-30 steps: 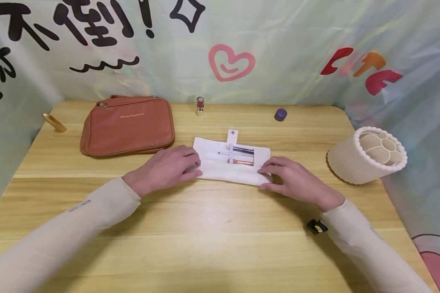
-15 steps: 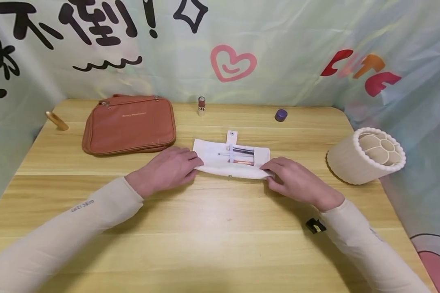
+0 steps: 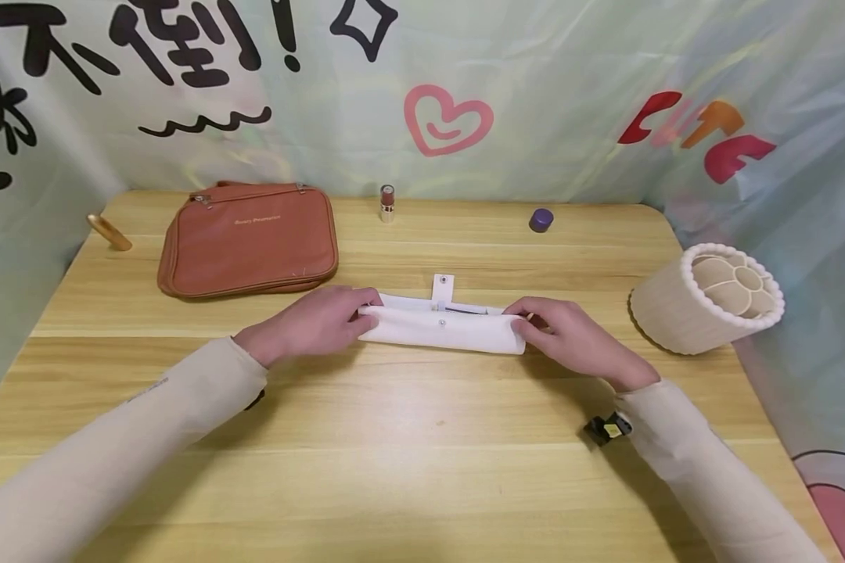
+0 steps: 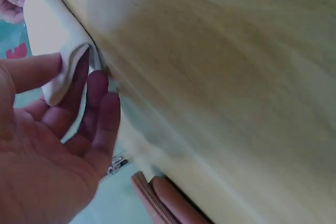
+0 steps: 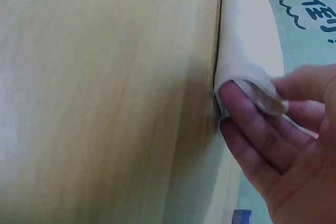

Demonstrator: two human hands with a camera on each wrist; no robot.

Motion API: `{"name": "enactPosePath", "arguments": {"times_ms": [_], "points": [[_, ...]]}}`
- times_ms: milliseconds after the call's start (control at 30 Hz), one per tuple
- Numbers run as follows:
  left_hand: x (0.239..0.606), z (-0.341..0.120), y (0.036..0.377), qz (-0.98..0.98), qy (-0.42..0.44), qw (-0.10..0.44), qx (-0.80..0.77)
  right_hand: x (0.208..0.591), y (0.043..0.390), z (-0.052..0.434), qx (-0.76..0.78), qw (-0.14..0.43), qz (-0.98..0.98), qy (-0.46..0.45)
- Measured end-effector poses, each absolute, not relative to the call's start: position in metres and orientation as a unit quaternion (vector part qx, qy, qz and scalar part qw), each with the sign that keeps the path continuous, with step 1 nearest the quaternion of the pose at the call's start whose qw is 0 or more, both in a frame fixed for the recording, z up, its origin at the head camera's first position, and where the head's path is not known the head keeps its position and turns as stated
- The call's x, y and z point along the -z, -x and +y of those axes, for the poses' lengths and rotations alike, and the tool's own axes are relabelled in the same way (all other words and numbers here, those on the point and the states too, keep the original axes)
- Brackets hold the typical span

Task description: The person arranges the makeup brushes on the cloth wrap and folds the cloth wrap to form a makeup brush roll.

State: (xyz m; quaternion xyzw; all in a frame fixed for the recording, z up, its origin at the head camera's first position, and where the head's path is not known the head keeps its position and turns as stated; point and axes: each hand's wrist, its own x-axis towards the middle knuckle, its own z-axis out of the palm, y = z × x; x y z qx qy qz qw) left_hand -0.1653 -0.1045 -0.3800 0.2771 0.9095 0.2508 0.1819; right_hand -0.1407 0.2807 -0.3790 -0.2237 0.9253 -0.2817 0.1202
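Note:
A white brush roll pouch (image 3: pixel 444 332) lies on the table, its near part folded up and over toward the back. At its left end my left hand (image 3: pixel 317 320) pinches the folded edge between thumb and fingers. My right hand (image 3: pixel 559 332) pinches the right end in the same way. Both wrist views show the pouch ends, white cloth (image 4: pixel 50 30) and white cloth (image 5: pixel 249 30), curled into a loop around fingertips. A snap tab (image 3: pixel 443 289) sticks out at the back, and a dark slim stick (image 3: pixel 466 310) shows just above the fold; the other tools inside are hidden.
A brown zippered bag (image 3: pixel 249 238) lies at the left, with a gold tube (image 3: pixel 109 232) beyond it. An uncapped lipstick (image 3: pixel 387 203) stands at the back. A purple cap (image 3: pixel 541 220) sits back right, and a cream lampshade-like object (image 3: pixel 700 301) stands at the right edge.
My hands have lifted the pouch's near edge and folded it up and back. The tools that showed inside are now mostly covered, and a snap on the outer face has come into sight.

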Motion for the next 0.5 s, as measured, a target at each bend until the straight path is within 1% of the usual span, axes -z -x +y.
{"name": "enactPosePath", "arguments": {"times_ms": [133, 233, 367, 400, 500], "points": [[0.384, -0.102, 0.166, 0.911, -0.246, 0.193, -0.268, 0.38, 0.142, 0.277, 0.277, 0.113, 0.931, 0.208], [0.385, -0.098, 0.166, 0.917, -0.226, 0.199, -0.261, 0.382, 0.141, 0.275, 0.263, 0.093, 0.939, 0.204], [0.384, -0.093, 0.165, 0.938, -0.195, 0.193, -0.211, 0.386, 0.141, 0.272, 0.228, 0.06, 0.951, 0.199], [0.384, -0.092, 0.164, 0.944, -0.187, 0.188, -0.196, 0.386, 0.141, 0.271, 0.221, 0.055, 0.953, 0.198], [0.382, -0.09, 0.161, 0.961, -0.173, 0.148, -0.159, 0.387, 0.141, 0.27, 0.209, 0.033, 0.96, 0.183]]}}
